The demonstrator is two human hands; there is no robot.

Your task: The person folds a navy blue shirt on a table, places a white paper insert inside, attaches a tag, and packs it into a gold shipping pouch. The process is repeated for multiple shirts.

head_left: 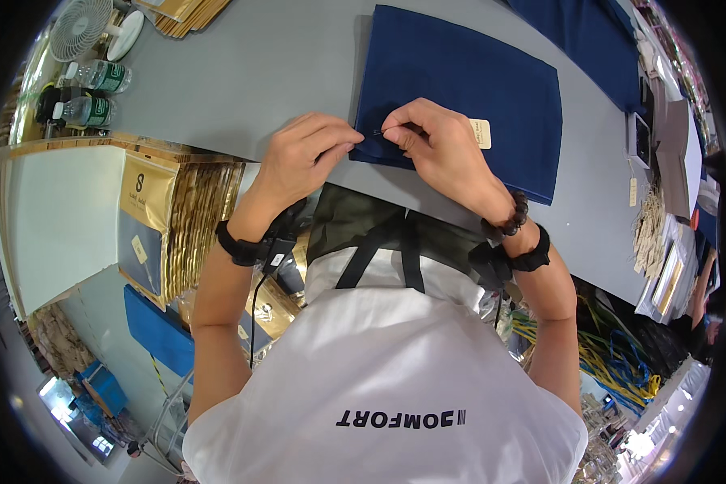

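Observation:
A folded navy-blue cloth item [460, 66] lies on the grey table [230, 85] before me. My right hand [438, 139] is over its near part, thumb and forefinger pinching a thin dark cord [377, 131]. A cream hang tag [481, 134] bearing writing rests on the cloth, partly covered by that hand. At the cloth's near left corner is my left hand [308, 151], its thumb and fingertips close together. Whether anything is between those fingertips is too small to tell. The cord's short end points from the right fingertips towards the left ones.
More navy fabric [581, 42] lies at the far right. Tan tags with strings [648, 230] hang near the right edge. Two plastic bottles [100, 112] and a white fan [81, 27] stand at left. Gold packages [151, 224] fill a place below the table's left side.

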